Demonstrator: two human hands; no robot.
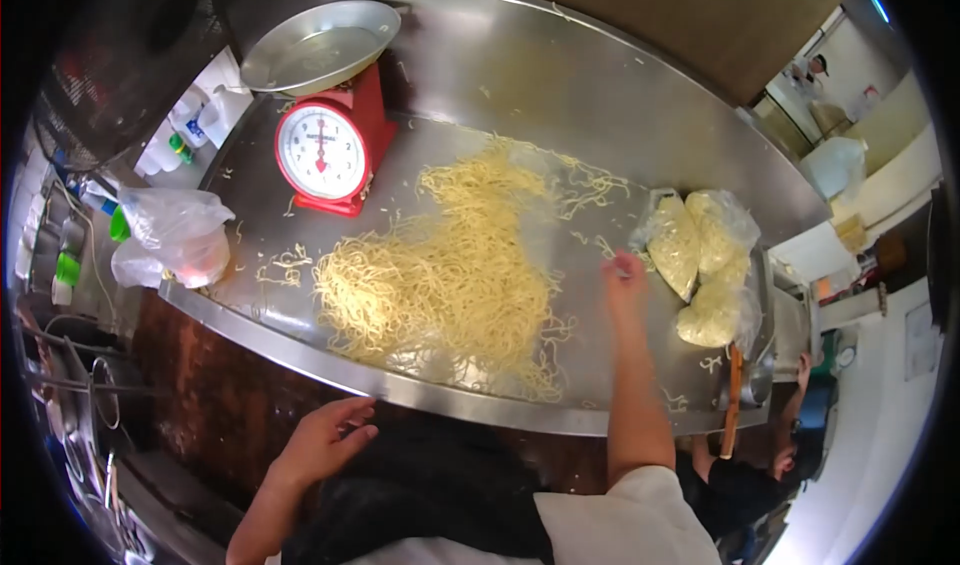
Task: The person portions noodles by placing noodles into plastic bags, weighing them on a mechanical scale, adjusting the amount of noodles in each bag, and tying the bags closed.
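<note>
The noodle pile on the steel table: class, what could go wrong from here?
Noodles lying near the table's front rim might slip over it if pushed. The right hand, reaching close to the filled bags, could bump them. The orange strip seems to jut past the rim, so someone might catch it.

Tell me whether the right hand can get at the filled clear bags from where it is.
Probably yes: the right hand is just left of the bags in this view, and nothing bulky shows between them on the metal table.
</note>
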